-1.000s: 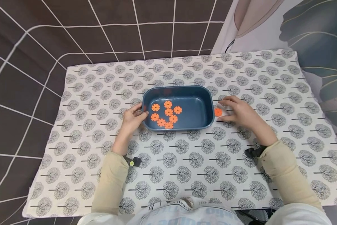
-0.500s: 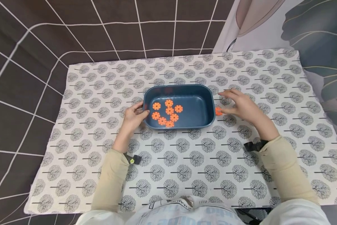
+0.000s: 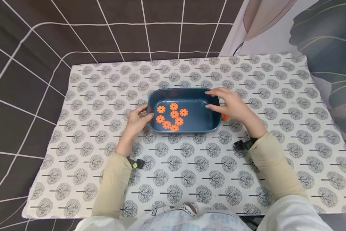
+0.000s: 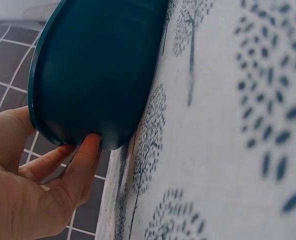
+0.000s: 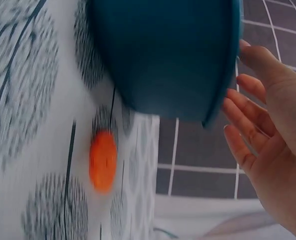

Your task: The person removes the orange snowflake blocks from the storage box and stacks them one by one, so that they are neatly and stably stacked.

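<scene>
A dark blue rectangular bin [image 3: 201, 128] rests on the table. My left hand [image 3: 136, 121] holds its left end, the thumb over the rim and the fingers against the outer wall, as the left wrist view shows of the hand [image 4: 43, 185] too. Several orange notched discs [image 3: 174, 114] lie flat in the left part of the bin. My right hand [image 3: 229, 104] hovers over the bin's right end with fingers apart and nothing between them. One orange disc [image 3: 224, 117] lies on the cloth just outside the bin's right end, partly hidden by that hand; in the right wrist view this disc [image 5: 103, 161] is blurred.
A white cloth with a tree print [image 3: 187, 166] covers the table. Behind and to the left hangs a dark curtain with white grid lines [image 3: 126, 38]. A grey-green patterned drape [image 3: 328, 48] is at the right. Each wrist wears a black strap [image 3: 245, 144].
My right hand has moved left from beside the orange disc to over the bin's right end. The disc stays outside on the cloth. My left hand keeps its hold on the bin.
</scene>
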